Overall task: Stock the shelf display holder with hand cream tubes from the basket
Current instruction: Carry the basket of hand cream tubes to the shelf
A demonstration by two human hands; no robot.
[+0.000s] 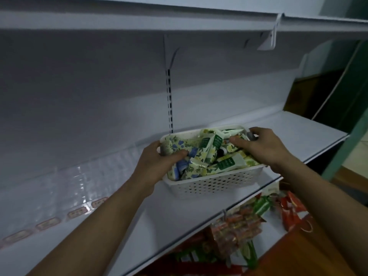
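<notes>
Both hands are in the white basket (217,183) sitting on the shelf (310,140); left hand (157,166) grips a blue-flowered tube (182,145), right hand (262,148) curls over the tubes at the far end; I'd lift one tube at a time so the pile doesn't spill; can't see the holder here.

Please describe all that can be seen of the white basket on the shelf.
The white basket looks like plastic, rectangular, its side walls perforated with rows of small holes. It sits on the white shelf, heaped with floral hand cream tubes. The left hand grips its left rim; the right hand holds its right end.
</notes>
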